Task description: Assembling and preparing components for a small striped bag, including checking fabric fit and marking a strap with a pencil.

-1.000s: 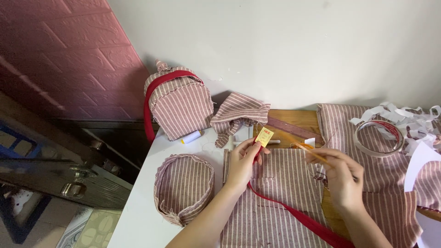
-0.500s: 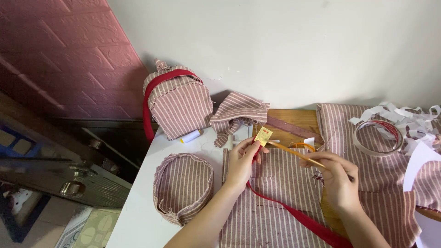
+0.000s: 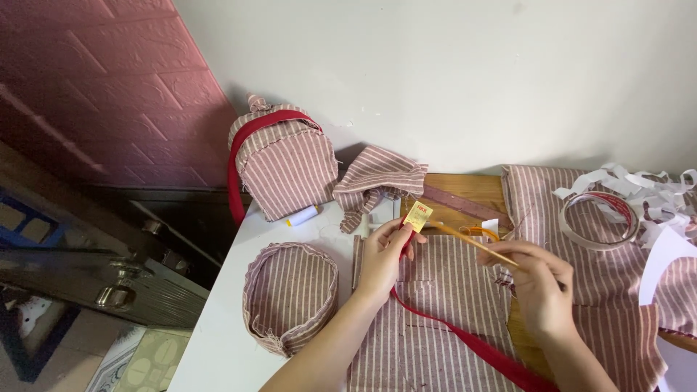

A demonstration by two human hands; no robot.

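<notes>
head view, looking down on a white table top (image 3: 218, 341).

left hand (image 3: 383, 254) rests on a flat piece of pink-and-white striped fabric (image 3: 443, 319), fingers curled, thumb and forefinger pinched on a small yellow card tag (image 3: 417, 215) held up at the fabric's top edge. a red strap of binding tape (image 3: 465, 341) runs from under this hand down and right across the fabric.

right hand (image 3: 537, 287) is closed in a light pinch around a thin yellowish stick-like tool (image 3: 465, 239); its far tip reaches to just beside the yellow tag. cannot tell exactly what kind of tool it is.

around: a finished small striped backpack with red trim (image 3: 283, 163) stands upright against the wall, a crumpled striped fabric piece (image 3: 377, 181) just right of it. a round striped fabric band with closed top (image 3: 289, 294) lies left of the left hand. a clear roll of tape (image 3: 599, 221) and white paper scraps (image 3: 646, 192) lie on more striped cloth at the right. orange-handled scissors (image 3: 479, 232) lie partly hidden behind the tool.
</notes>
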